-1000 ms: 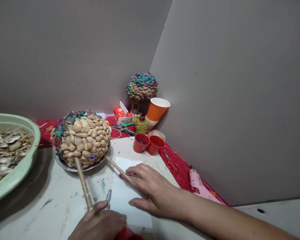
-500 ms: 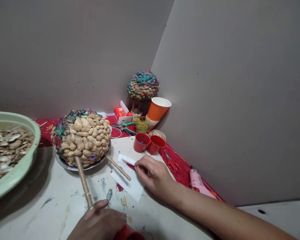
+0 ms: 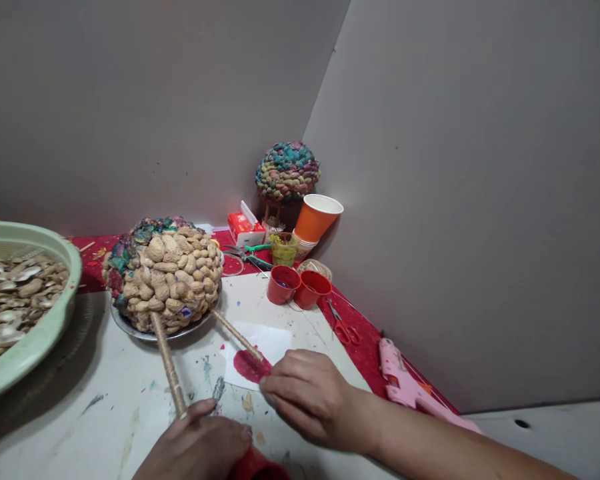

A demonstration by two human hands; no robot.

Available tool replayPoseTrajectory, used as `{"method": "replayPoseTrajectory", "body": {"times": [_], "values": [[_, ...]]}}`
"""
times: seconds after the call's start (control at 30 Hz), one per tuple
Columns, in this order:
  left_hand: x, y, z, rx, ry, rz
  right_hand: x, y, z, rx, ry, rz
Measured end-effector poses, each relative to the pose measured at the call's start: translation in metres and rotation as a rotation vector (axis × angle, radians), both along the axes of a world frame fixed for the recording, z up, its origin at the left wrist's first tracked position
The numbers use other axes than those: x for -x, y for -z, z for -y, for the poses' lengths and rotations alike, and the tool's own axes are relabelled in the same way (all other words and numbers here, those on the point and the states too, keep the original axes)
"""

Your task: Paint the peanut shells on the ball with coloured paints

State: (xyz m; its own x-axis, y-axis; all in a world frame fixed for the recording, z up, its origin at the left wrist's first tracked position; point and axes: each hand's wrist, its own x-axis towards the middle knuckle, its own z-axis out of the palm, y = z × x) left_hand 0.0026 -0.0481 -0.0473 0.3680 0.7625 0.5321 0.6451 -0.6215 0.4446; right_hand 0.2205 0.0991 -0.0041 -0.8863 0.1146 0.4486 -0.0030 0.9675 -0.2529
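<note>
A white sheet of paper (image 3: 275, 339) lies on the table with a wet-looking red stain (image 3: 247, 365) on it. My right hand (image 3: 315, 400) is closed at the paper's near right edge, fingertips against the stain. Low in view, my left hand (image 3: 200, 440) curls against a red cup (image 3: 257, 465), which is cut off by the frame; its fingers partly hide the end of a twine-wrapped stick (image 3: 167, 363). Another wrapped stick (image 3: 235, 333) reaches over the paper. Both sticks come from a peanut-covered ball (image 3: 175, 277), partly painted, resting in a metal dish (image 3: 130, 330).
A green basin (image 3: 73, 280) of shells stands left. Behind are two red cups (image 3: 283, 285), a yellowish cup (image 3: 283, 250), orange paper cups (image 3: 317, 219), pliers (image 3: 253, 251), tissues (image 3: 245, 230) and a painted ball (image 3: 287, 172). Scissors (image 3: 343, 327) and a pink glue gun (image 3: 405, 383) lie right.
My right hand has moved down and nearer. The paper has shifted and now lies flatter, with a large red stain where a small red puddle showed beside it. My left hand stays put.
</note>
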Motion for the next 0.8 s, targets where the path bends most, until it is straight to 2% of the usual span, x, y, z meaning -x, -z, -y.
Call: {"method": "replayPoseTrajectory", "body": {"times": [0.13, 0.33, 0.53, 0.8], "values": [[0.000, 0.002, 0.000, -0.016, -0.021, -0.018, -0.004, -0.002, -0.009, 0.011, 0.103, 0.012], [0.000, -0.004, 0.000, -0.013, -0.032, -0.018, -0.001, -0.003, -0.018, 0.177, 0.302, 0.165], [0.001, -0.003, 0.000, -0.006, -0.043, -0.026, 0.009, -0.016, -0.018, 0.258, 0.317, 0.366], [0.002, -0.001, 0.000, -0.019, -0.021, 0.015, 0.022, -0.021, -0.013, 0.409, 0.303, 0.413]]}}
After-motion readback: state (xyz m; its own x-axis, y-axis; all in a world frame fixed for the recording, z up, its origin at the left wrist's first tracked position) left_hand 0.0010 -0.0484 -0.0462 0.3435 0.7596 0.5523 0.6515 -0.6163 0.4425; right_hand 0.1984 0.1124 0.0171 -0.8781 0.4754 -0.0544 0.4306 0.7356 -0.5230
